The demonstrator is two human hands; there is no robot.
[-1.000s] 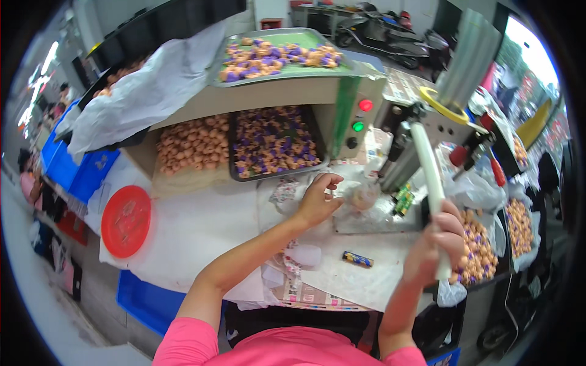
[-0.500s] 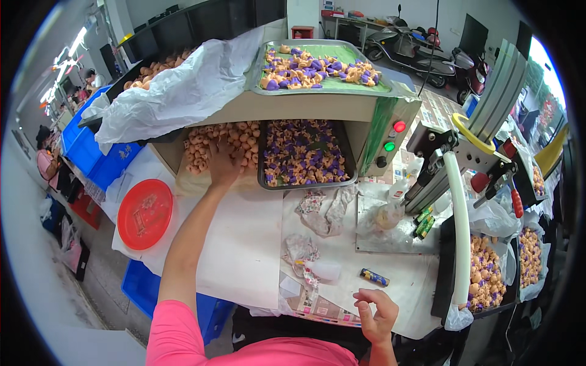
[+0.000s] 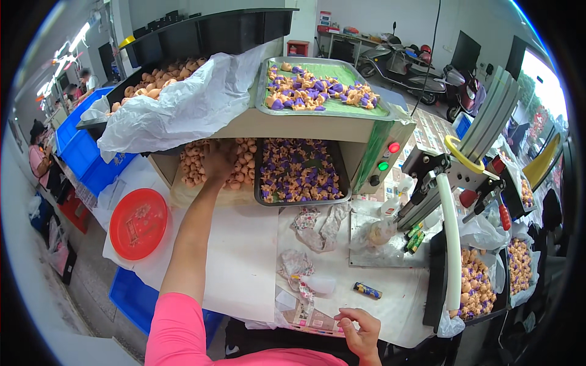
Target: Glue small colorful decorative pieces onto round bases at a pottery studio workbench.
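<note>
My left hand [image 3: 218, 160] reaches into the lower compartment of a beige stand, down among a pile of small peach-coloured hollow rounded parts [image 3: 245, 160]. Its fingers are shaded and partly sunk in the pile, so their grip does not show. Beside that pile lies a dark tray [image 3: 259, 190] of small peach-and-purple figure parts [image 3: 299, 168]. Over the front edge of the table, my right hand [image 3: 359, 332] is open, with thumb and fingers apart and bent, holding nothing. A dark blue cylindrical tube [image 3: 367, 290] lies just beyond it.
A metal tray [image 3: 264, 100] of purple-and-peach parts tops the stand. Left stands a red plastic dish [image 3: 139, 224]. Crumpled floral cloths [image 3: 317, 226] lie mid-table. On the right rises a clamp press [image 3: 436, 165] with a pale hose [image 3: 453, 244], beside a black bin [image 3: 434, 280] of parts.
My left hand has gone deeper into the pile, and its fingers show less. My right hand stays near the front edge. The whole view has shifted slightly.
</note>
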